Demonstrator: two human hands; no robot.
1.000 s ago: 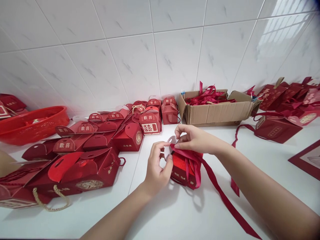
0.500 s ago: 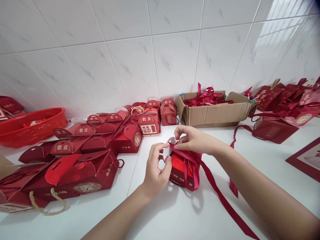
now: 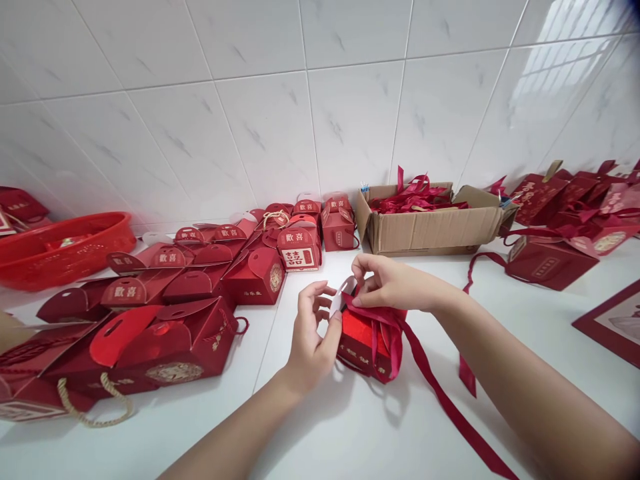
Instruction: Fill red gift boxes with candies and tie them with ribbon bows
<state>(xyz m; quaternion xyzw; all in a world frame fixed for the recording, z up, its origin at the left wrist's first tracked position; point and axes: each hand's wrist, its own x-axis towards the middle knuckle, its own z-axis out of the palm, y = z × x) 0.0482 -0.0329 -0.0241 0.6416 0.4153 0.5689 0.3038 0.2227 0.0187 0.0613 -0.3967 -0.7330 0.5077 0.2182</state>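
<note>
Atop the favour box (image 3: 364, 341), the right hand (image 3: 385, 283) pinches the satin ribbon (image 3: 424, 363) trailing rightward; at its left, the left hand (image 3: 313, 333) spreads loosely.

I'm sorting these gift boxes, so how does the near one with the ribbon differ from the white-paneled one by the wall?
The ribboned box has a ribbon across its top; none shows on the paneled box. The right hand pinches the ribboned box's ribbon, while the paneled box stands untouched. The ribboned box faces us with dark red card; the paneled box shows a white panel. Both are mainly red.
</note>
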